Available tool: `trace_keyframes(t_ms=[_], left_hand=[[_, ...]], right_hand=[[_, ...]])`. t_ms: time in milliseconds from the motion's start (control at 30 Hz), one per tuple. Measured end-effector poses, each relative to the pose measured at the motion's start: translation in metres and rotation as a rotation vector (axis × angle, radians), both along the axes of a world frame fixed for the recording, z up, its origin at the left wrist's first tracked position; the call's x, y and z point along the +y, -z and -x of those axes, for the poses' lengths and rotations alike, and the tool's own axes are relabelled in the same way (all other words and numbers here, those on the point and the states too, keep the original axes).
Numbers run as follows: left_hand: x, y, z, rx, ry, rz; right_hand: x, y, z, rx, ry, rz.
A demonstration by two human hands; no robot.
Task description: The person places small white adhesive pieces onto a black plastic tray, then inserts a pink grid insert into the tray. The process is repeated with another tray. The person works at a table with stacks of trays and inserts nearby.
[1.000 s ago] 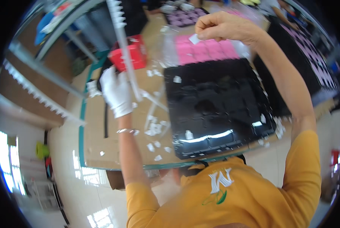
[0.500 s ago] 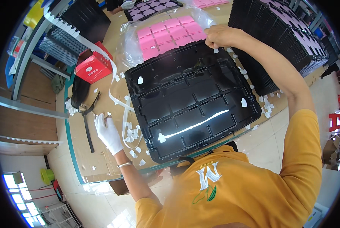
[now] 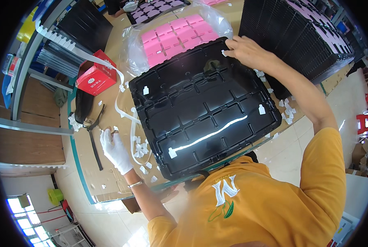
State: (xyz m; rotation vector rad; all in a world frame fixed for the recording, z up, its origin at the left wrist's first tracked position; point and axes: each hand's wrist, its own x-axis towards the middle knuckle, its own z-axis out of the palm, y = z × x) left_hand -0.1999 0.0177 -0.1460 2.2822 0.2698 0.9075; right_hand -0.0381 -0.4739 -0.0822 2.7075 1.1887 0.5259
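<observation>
The workbench (image 3: 89, 173) carries a large black moulded tray (image 3: 200, 111) at its near edge, glossy, divided into rectangular pockets, with small white labels (image 3: 146, 90) on several ribs. Step in hand appears to be label application. The right hand (image 3: 247, 51), bare, pinches a label (image 3: 224, 52) onto the tray's far rim. The left hand (image 3: 114, 149), white-gloved, rests by the label strip (image 3: 124, 113), fingers loosely curled, gripping nothing visible. The next move likely calls for peeling another label.
</observation>
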Motion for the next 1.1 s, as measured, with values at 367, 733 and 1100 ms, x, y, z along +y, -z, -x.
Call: trace_keyframes(t_ms=[367, 733, 1100], left_hand=[[-0.095, -0.096, -0.032, -0.129, 0.190, -0.436], [-0.290, -0.090, -0.176, 0.321, 0.795, -0.492], [-0.342, -0.082, -0.224, 0.756, 0.694, -0.772]], right_hand=[[0.008, 0.015, 0.007, -0.172, 0.104, 0.077], [-0.021, 0.017, 0.084, 0.127, 0.306, -0.887], [-0.038, 0.049, 0.120, 0.218, 0.398, -1.139]])
